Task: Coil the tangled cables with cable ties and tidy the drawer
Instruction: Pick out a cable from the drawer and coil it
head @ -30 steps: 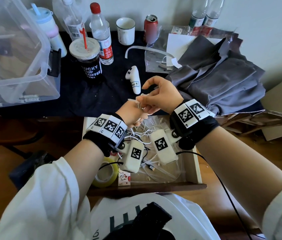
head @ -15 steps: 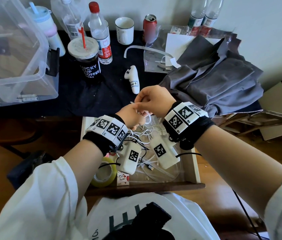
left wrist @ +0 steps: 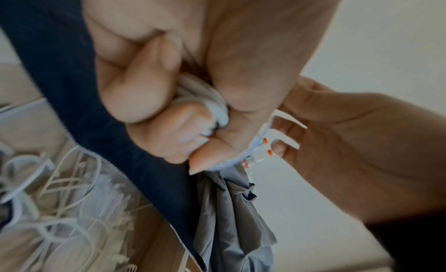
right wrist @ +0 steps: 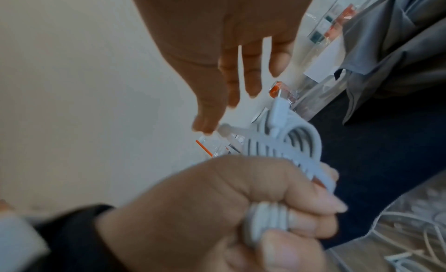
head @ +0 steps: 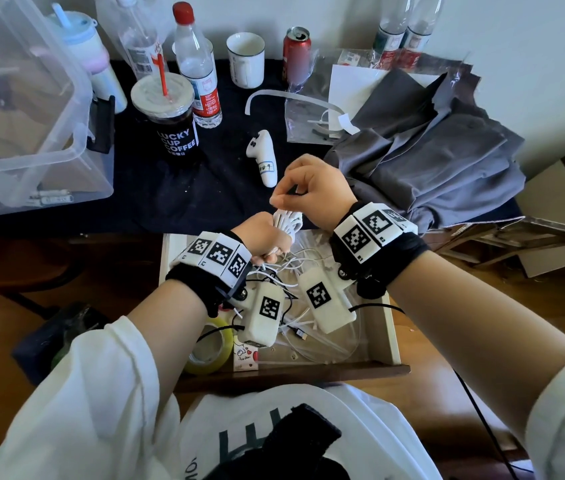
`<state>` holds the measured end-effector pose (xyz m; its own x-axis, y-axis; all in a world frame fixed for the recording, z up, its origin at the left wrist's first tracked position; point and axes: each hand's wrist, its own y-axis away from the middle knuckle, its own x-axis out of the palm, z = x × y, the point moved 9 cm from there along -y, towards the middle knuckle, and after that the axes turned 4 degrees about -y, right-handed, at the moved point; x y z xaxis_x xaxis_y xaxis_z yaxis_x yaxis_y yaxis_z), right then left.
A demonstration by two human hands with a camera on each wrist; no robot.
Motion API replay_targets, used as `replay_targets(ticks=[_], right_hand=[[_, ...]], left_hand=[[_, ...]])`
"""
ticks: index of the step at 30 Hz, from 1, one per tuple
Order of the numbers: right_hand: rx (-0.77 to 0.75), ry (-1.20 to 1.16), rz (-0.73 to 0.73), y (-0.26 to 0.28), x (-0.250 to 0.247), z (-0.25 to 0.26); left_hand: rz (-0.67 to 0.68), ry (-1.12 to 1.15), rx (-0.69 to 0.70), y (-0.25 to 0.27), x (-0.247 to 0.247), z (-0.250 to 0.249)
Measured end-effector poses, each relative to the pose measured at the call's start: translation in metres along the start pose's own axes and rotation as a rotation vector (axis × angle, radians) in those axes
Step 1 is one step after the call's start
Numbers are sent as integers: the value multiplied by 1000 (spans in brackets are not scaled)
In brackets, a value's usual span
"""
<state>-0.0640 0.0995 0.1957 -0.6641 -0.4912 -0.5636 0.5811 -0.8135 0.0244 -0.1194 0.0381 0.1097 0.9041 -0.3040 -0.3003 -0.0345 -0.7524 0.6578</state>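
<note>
My left hand (head: 269, 242) makes a fist round a coiled white cable (head: 286, 221) above the back edge of the open drawer (head: 391, 327). In the right wrist view a white ladder-slotted cable tie (right wrist: 265, 148) lies over the coil (right wrist: 301, 140), and the tie's knobbed tip sits at my right hand's fingertips (right wrist: 205, 123). My right hand (head: 284, 195) is just above and behind the left one, fingers curled, pinching that tip. In the left wrist view the coil (left wrist: 205, 100) is bunched inside my fist. Several loose white cables (head: 303, 263) lie tangled in the drawer.
A tape roll (head: 208, 348) sits at the drawer's front left. On the dark tabletop behind are a white controller (head: 263, 157), a coffee cup (head: 170, 119), bottles, a mug, a can, a clear bag of ties (head: 312, 119) and grey cloth (head: 430, 150). A clear storage box (head: 31, 116) stands at the left.
My right hand has lifted off the left one, up and away from me, drawing the tie's end with it. The coil now shows above my left fist.
</note>
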Motion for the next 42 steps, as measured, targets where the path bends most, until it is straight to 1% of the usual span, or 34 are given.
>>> replay_targets(ticks=[3, 5, 6, 8, 9, 11, 12, 15, 18, 21, 23, 24, 26, 29, 32, 35, 37, 39, 42], right_hand=[[29, -283, 82, 7, 9, -1], [43, -407, 132, 11, 17, -1], [36, -437, 139, 12, 20, 0], [8, -494, 138, 13, 22, 4], [-4, -522, 138, 14, 22, 6], [-22, -561, 154, 17, 21, 10], [-27, -577, 167, 19, 21, 12], [4, -613, 173, 25, 16, 10], [46, -580, 174, 26, 9, 1], [147, -602, 147, 21, 7, -18], [250, -617, 141, 20, 8, -32], [303, -615, 152, 20, 11, -38], [372, -534, 199, 22, 18, -45], [362, -224, 262, 23, 30, -52], [317, -57, 213, 20, 29, -58], [266, -13, 151, 17, 23, -57], [270, -32, 145, 17, 25, -56], [318, -136, 147, 18, 31, -52], [419, -257, 165, 23, 35, -47]], left_hand=[[11, 23, -39, 0, 2, 2], [3, 5, -50, 0, 2, 0], [-25, -9, -33, 0, 1, -2], [-133, -41, 17, -2, -9, -7], [-147, -13, 16, -4, -11, -5], [-76, 137, -16, -7, -7, 4], [-63, 221, -18, -7, -9, 9], [-128, 393, 2, -6, -31, 22], [-163, 446, 0, -5, -43, 27], [-138, 514, 17, -2, -40, 25], [-107, 559, 32, -2, -35, 22], [-112, 563, 41, -2, -34, 21], [-149, 529, 61, -1, -36, 18], [-198, 406, 89, 2, -35, 10], [-254, 234, 127, 2, -36, 5], [-258, 135, 160, 0, -33, 3], [-240, 95, 159, -1, -30, 3], [-264, 31, 158, -3, -31, 2], [-349, -107, 160, -5, -37, -1]])
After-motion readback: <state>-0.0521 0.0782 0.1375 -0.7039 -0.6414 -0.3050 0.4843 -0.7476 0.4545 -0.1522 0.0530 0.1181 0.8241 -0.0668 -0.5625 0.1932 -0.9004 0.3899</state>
